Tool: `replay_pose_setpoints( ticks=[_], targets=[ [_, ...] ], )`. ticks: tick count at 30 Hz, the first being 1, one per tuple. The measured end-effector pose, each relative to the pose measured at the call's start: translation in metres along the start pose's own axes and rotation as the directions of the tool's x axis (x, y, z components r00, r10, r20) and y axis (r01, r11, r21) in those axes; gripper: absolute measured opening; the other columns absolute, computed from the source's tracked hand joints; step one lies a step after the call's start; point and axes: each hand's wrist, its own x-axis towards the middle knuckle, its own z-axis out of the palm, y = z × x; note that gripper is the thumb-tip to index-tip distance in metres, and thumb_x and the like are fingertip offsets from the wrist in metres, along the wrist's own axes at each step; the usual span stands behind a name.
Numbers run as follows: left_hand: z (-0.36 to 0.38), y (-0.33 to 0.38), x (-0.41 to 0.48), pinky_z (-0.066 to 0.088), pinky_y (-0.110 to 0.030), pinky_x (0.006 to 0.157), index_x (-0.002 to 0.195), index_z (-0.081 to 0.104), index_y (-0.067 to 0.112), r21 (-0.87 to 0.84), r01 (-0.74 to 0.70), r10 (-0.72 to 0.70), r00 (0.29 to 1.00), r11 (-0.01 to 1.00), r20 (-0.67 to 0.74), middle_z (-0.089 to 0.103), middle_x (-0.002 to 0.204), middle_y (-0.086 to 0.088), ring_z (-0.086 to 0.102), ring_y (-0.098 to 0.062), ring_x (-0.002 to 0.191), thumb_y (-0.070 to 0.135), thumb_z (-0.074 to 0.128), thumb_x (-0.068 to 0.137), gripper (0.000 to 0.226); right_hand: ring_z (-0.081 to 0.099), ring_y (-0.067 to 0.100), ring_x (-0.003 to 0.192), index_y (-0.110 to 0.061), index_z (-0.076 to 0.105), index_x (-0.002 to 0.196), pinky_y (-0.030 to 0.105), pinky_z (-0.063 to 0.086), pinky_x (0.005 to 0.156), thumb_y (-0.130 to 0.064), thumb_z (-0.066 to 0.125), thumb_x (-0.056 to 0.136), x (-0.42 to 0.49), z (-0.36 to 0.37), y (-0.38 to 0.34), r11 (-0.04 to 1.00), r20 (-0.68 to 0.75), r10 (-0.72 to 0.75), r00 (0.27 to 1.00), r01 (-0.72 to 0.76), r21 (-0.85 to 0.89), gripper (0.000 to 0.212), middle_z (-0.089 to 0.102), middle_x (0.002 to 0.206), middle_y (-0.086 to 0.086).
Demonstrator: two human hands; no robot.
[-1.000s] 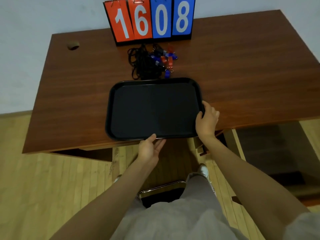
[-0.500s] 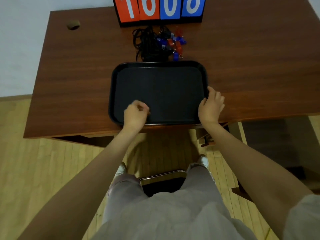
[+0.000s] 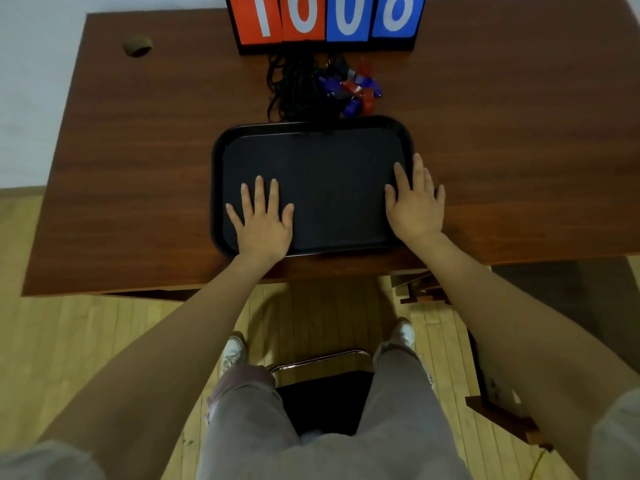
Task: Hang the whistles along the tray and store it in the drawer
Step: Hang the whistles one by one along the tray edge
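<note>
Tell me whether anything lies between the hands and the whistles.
Nothing visible does. The left hand and right hand lie flat on the tray. Only its bare floor and low far rim separate them from the whistles, heaped with their cords on the desk just beyond.

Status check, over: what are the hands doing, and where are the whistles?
Left hand open, flat in tray. Right hand open, flat across its right rim. Whistles heaped beyond far rim, none hung. Nothing blocking them.
</note>
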Motion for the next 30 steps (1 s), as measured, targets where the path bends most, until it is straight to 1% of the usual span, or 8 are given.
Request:
replay_pose_setpoints(
  ticks=[5, 7, 10, 12, 15, 20, 24, 30],
  targets=[
    [-0.007, 0.001, 0.017, -0.006, -0.057, 0.116, 0.151, 0.002, 0.025, 0.01, -0.025, 0.025, 1.0, 1.0, 0.0, -0.004, 0.16, 0.001, -0.011, -0.026, 0.147, 0.05, 0.014, 0.099, 0.059, 0.006, 0.027, 0.147, -0.022, 0.018, 0.151, 0.057, 0.011, 0.116, -0.04, 0.023, 0.101, 0.009, -0.004, -0.009, 0.999, 0.026, 0.047, 0.999, -0.047, -0.011, 0.053, -0.004, 0.161, 0.005],
    [-0.008, 0.002, 0.019, -0.003, -0.06, 0.113, 0.151, 0.012, 0.021, 0.047, -0.025, 0.027, 0.999, 0.999, -0.039, 0.006, 0.16, -0.003, -0.002, -0.029, 0.147, 0.048, 0.019, 0.099, 0.059, 0.0, 0.027, 0.148, -0.017, 0.024, 0.149, 0.057, 0.005, 0.116, -0.037, 0.025, 0.101, 0.012, -0.004, -0.012, 0.996, 0.002, 0.048, 0.999, -0.048, -0.077, 0.052, -0.001, 0.16, 0.009],
    [-0.014, 0.007, 0.029, 0.005, -0.06, 0.113, 0.136, 0.04, 0.01, 0.146, -0.089, 0.112, 0.982, 0.985, -0.152, 0.035, 0.144, -0.015, 0.025, -0.032, 0.139, 0.042, 0.036, 0.097, 0.05, 0.006, 0.03, 0.147, -0.006, 0.047, 0.131, 0.055, 0.008, 0.116, -0.027, 0.04, 0.097, 0.021, -0.003, -0.019, 0.985, -0.134, -0.122, 0.983, 0.104, -0.138, 0.041, 0.016, 0.157, 0.015],
    [-0.019, 0.009, 0.044, 0.011, -0.056, 0.115, 0.127, 0.049, 0.009, 0.155, -0.177, 0.208, 0.954, 0.972, -0.217, 0.044, 0.135, -0.013, 0.035, -0.03, 0.132, 0.036, 0.044, 0.096, 0.042, 0.016, 0.032, 0.146, -0.004, 0.053, 0.128, 0.052, 0.015, 0.116, -0.021, 0.046, 0.095, 0.033, -0.001, -0.024, 0.96, -0.181, -0.273, 0.945, 0.255, -0.116, 0.038, 0.029, 0.152, 0.017],
    [-0.023, 0.01, 0.069, 0.015, -0.052, 0.116, 0.133, 0.046, 0.013, 0.142, -0.25, 0.277, 0.934, 0.958, -0.224, 0.04, 0.142, -0.01, 0.032, -0.029, 0.135, 0.035, 0.042, 0.097, 0.042, 0.024, 0.028, 0.143, -0.007, 0.051, 0.132, 0.047, 0.021, 0.116, -0.025, 0.047, 0.096, 0.053, -0.001, -0.033, 0.926, -0.148, -0.378, 0.914, 0.371, -0.07, 0.041, 0.036, 0.149, 0.013],
    [-0.023, 0.009, 0.083, 0.023, -0.052, 0.113, 0.14, 0.038, 0.016, 0.121, -0.239, 0.258, 0.949, 0.964, -0.181, 0.033, 0.147, -0.01, 0.03, -0.033, 0.136, 0.042, 0.033, 0.099, 0.048, 0.035, 0.027, 0.136, -0.013, 0.04, 0.142, 0.041, 0.035, 0.109, -0.033, 0.037, 0.1, 0.066, -0.003, -0.038, 0.927, -0.047, -0.376, 0.925, 0.376, -0.016, 0.046, 0.036, 0.149, 0.007],
    [-0.019, 0.011, 0.074, 0.018, -0.055, 0.114, 0.144, 0.028, 0.015, 0.131, -0.238, 0.251, 0.963, 0.963, -0.094, 0.022, 0.154, -0.011, 0.021, -0.035, 0.14, 0.042, 0.025, 0.1, 0.053, 0.036, 0.027, 0.135, -0.014, 0.036, 0.144, 0.041, 0.036, 0.107, -0.035, 0.032, 0.102, 0.058, 0.001, -0.037, 0.924, -0.046, -0.381, 0.923, 0.381, -0.025, 0.047, 0.034, 0.15, 0.005],
    [-0.014, 0.011, 0.061, 0.024, -0.055, 0.112, 0.143, 0.032, 0.016, 0.115, -0.205, 0.218, 0.969, 0.972, -0.117, 0.024, 0.153, -0.012, 0.029, -0.036, 0.137, 0.048, 0.029, 0.097, 0.057, 0.038, 0.029, 0.134, -0.012, 0.04, 0.141, 0.045, 0.033, 0.11, -0.033, 0.031, 0.102, 0.039, 0.009, -0.033, 0.924, -0.078, -0.382, 0.921, 0.382, -0.019, 0.045, 0.037, 0.149, 0.009]
  ],
)
